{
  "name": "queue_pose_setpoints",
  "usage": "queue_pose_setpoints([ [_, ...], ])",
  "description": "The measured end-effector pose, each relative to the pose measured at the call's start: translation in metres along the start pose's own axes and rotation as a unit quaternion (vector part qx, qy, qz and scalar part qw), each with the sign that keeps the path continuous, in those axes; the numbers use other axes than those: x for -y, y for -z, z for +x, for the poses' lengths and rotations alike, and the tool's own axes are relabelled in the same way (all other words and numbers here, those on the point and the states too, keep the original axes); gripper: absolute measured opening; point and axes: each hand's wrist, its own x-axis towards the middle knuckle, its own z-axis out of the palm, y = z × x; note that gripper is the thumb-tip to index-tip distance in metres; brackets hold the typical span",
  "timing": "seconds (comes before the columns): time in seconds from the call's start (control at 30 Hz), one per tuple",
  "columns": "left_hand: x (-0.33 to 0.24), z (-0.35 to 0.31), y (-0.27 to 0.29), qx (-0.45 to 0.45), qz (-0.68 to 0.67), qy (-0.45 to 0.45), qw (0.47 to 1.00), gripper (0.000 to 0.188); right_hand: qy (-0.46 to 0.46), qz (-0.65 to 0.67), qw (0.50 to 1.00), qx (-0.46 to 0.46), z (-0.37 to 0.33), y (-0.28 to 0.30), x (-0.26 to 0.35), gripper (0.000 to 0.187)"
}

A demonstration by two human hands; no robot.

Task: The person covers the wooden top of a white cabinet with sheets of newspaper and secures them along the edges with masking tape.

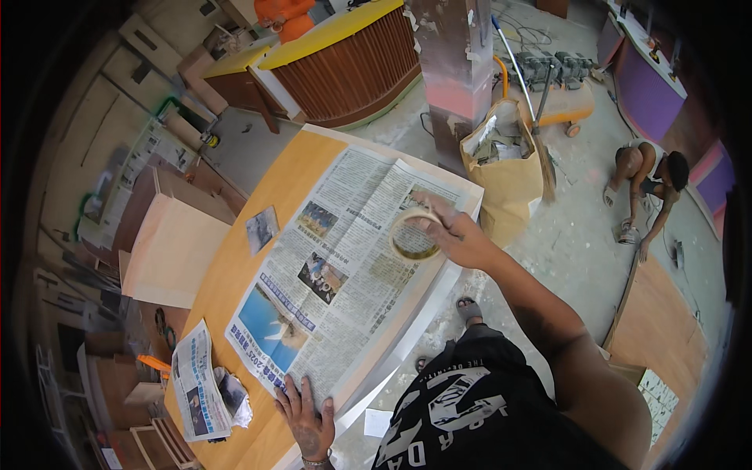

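A sheet of newspaper (364, 258) lies spread over a wooden tabletop (215, 274) with a pale edge. My right hand (464, 237) grips a roll of masking tape (415, 255) above the sheet's right side; the fingers close around the upper right part of the ring. At the sheet's near end, my left hand (307, 423) rests flat with its fingers spread. On the bare wood to the left is a small grey square sheet (262, 229). A folded newspaper (196, 384) and a crumpled grey-white wad (233, 397) lie nearer to me.
Beyond the tabletop's right end stand a pillar (458, 70) and a full brown paper sack (505, 184). An orange air compressor (552, 102) is behind. At right, another person (650, 180) crouches with a power tool (628, 233). Wooden cabinets (176, 243) stand left.
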Motion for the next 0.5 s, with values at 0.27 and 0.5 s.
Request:
queue_pose_setpoints([
  [0.27, 0.020, -0.024, 0.011, -0.119, -0.137, 0.014, 0.983, 0.085, 0.044, 0.167, 0.984, -0.033, -0.053, -0.021, 0.053, 0.086],
  [0.5, -0.058, -0.026, 0.050, -0.210, -0.345, -0.076, 0.912, 0.040, -0.130, 0.356, 0.897, 0.229, -0.136, -0.034, 0.084, 0.101],
])
